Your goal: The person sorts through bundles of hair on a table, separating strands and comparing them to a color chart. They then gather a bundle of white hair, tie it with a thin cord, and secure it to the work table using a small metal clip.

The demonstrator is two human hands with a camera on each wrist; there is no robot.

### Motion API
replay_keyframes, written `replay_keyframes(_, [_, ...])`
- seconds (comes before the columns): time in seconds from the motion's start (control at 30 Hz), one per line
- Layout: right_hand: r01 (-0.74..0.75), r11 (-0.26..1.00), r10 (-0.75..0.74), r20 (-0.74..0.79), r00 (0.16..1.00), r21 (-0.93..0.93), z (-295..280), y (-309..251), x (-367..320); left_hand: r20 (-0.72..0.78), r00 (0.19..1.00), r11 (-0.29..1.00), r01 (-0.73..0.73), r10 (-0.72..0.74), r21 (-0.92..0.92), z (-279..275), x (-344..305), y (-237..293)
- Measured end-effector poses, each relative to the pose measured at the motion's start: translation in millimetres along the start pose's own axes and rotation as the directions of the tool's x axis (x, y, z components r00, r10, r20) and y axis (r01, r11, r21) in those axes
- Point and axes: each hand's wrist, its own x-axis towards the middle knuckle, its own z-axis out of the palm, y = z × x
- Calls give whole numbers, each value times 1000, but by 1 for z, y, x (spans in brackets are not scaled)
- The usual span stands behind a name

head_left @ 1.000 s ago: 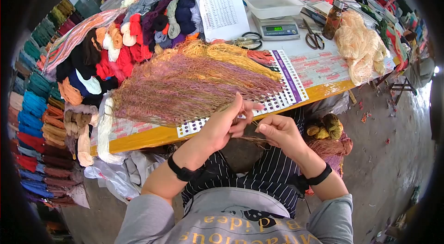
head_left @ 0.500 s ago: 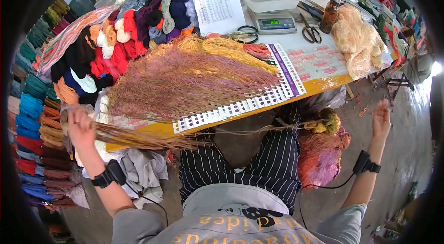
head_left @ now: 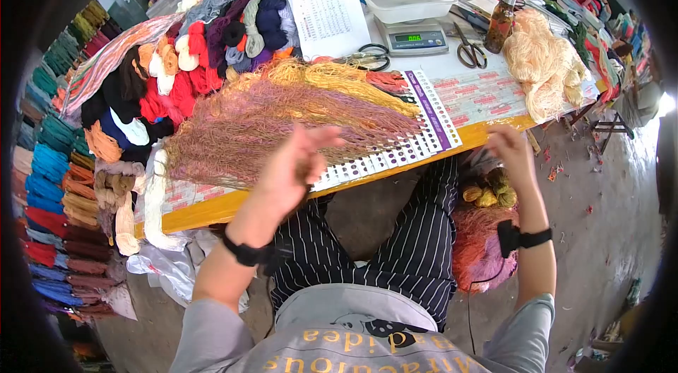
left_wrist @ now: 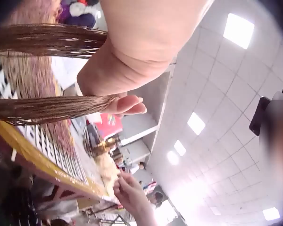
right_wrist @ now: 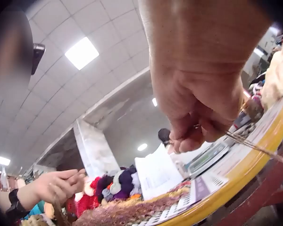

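My left hand (head_left: 286, 168) is raised over the near table edge, in front of the card with holes (head_left: 367, 164). It holds a hank of brown thread (left_wrist: 47, 109); in the left wrist view one bundle passes behind the hand and another runs to the fingertips. My right hand (head_left: 510, 150) is off to the right, beyond the table's front edge. Its thumb and fingers pinch a few thin brown strands (right_wrist: 254, 145), which trail away in the right wrist view. A spread of mauve, brown and yellow threads (head_left: 282, 119) lies across the card on the table.
A digital scale (head_left: 417, 41) with a white tub (head_left: 408, 2), scissors (head_left: 470, 51) and a bottle (head_left: 500, 23) stand at the back. Peach yarn (head_left: 540, 66) lies at right, coloured skeins (head_left: 169, 83) at left. Reddish yarn (head_left: 487, 246) hangs beside my right leg.
Both hands were together at the table edge, then spread far apart with brown threads stretched at the left. Now they have come partway back in; the left hand is over the table edge again.
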Motion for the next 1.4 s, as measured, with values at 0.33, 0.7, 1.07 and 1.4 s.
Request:
replay_keyframes(0.33, [-123, 987, 56, 485, 873, 106, 80, -25, 16, 136, 928, 931, 358, -347, -70, 67, 68, -69])
replay_keyframes(0.7, [-318, 782, -39, 551, 834, 537, 50, -89, -6, 391, 906, 984, 178, -159, -12, 87, 50, -60])
replay_keyframes(1.07, [-133, 422, -352, 298, 887, 897, -5, -139, -8, 295, 928, 961, 165, -228, 223, 50, 34, -90])
replay_keyframes(1.4, [-170, 345, -372, 301, 878, 923, 24, -155, -16, 271, 946, 978, 201, -180, -54, 54, 28, -88])
